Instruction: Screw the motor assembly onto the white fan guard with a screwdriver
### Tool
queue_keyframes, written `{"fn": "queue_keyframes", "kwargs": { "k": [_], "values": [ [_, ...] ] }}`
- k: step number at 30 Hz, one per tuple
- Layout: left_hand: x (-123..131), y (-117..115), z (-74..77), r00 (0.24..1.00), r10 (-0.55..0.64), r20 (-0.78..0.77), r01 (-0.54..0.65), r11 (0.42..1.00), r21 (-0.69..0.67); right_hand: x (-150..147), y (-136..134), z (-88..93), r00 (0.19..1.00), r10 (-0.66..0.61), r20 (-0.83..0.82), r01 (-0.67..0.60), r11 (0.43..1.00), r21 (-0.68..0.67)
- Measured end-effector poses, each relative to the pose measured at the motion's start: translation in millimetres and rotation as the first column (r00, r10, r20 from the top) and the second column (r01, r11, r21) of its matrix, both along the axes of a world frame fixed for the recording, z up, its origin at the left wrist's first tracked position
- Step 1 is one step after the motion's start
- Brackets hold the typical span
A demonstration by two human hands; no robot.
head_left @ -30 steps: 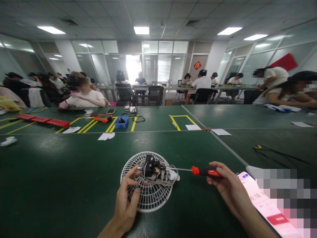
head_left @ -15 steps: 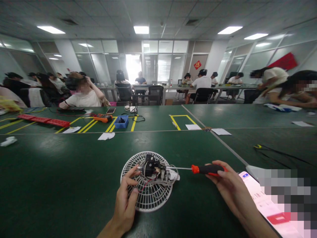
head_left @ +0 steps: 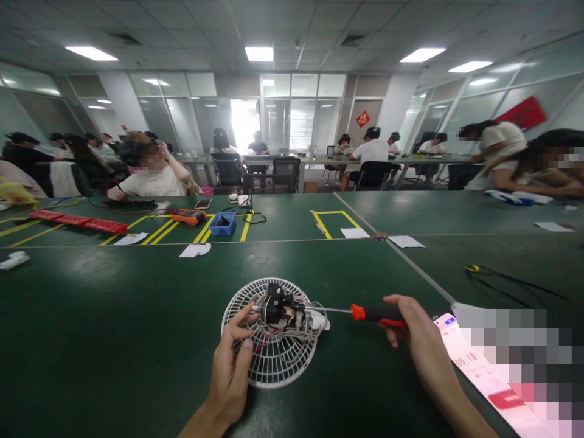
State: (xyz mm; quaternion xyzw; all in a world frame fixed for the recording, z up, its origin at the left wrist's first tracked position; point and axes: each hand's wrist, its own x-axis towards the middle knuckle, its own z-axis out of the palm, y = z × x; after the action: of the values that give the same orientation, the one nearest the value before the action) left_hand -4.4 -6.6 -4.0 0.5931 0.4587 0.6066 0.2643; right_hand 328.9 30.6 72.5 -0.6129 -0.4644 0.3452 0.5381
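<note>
A round white fan grille (head_left: 279, 368) lies flat on the green table. On it rests a black fan motor assembly (head_left: 274, 305) with grey cables and a thin red wire. My left hand (head_left: 232, 359) is at the left of the motor, its fingers closed on the motor's left end. From the right, my right hand (head_left: 417, 328) holds a red and black screwdriver (head_left: 383, 314) by the handle. The screwdriver's shaft lies level and reaches into the right side of the motor assembly; its tip is hidden among the parts.
A lit phone (head_left: 474, 368) lies to the right of my right hand. Farther off are a blue bin (head_left: 223, 225), an orange multimeter (head_left: 188, 217), red trays (head_left: 77, 221), paper slips (head_left: 195, 250) and a dark strap (head_left: 499, 281). A person (head_left: 152, 173) sits across the table.
My right hand has shifted its grip at the handle's end, with its fingers and wrist turned. The screwdriver and my left hand stay nearly where they were.
</note>
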Motion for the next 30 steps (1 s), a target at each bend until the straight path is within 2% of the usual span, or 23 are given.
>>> {"fn": "queue_keyframes", "kwargs": {
  "k": [2, 9, 16, 21, 25, 30],
  "values": [
    [-0.4, 0.1, -0.4, 1.0, 0.004, 0.004, -0.004, 1.0, -0.01, -1.3, -0.4, 0.8, 1.0, 0.011, -0.008, -0.011, 1.0, 0.006],
    [0.1, 1.1, -3.2, 1.0, -0.005, 0.012, 0.005, 1.0, -0.014, -5.0, -1.3, -0.1, 0.936, 0.028, -0.35, -0.016, 0.999, 0.036],
    [-1.9, 1.0, -3.2, 1.0, -0.005, 0.002, 0.005, 1.0, -0.012, -2.7, -3.5, 0.0, 0.891, 0.052, -0.451, -0.029, 0.998, 0.058],
    [0.2, 0.1, 1.7, 1.0, 0.017, 0.003, -0.017, 1.0, -0.011, 0.7, -2.4, -4.6, 0.901, 0.062, -0.43, -0.04, 0.997, 0.06],
    [0.6, 0.5, 1.1, 1.0, 0.009, 0.004, -0.009, 1.0, 0.005, -0.9, -2.6, -0.5, 0.922, 0.056, -0.383, -0.033, 0.997, 0.065],
    [0.0, 0.8, 0.1, 1.0, 0.009, -0.005, -0.009, 1.0, 0.016, -3.5, -2.2, 6.3, 0.994, -0.046, -0.099, 0.043, 0.999, -0.032]
  ]
}}
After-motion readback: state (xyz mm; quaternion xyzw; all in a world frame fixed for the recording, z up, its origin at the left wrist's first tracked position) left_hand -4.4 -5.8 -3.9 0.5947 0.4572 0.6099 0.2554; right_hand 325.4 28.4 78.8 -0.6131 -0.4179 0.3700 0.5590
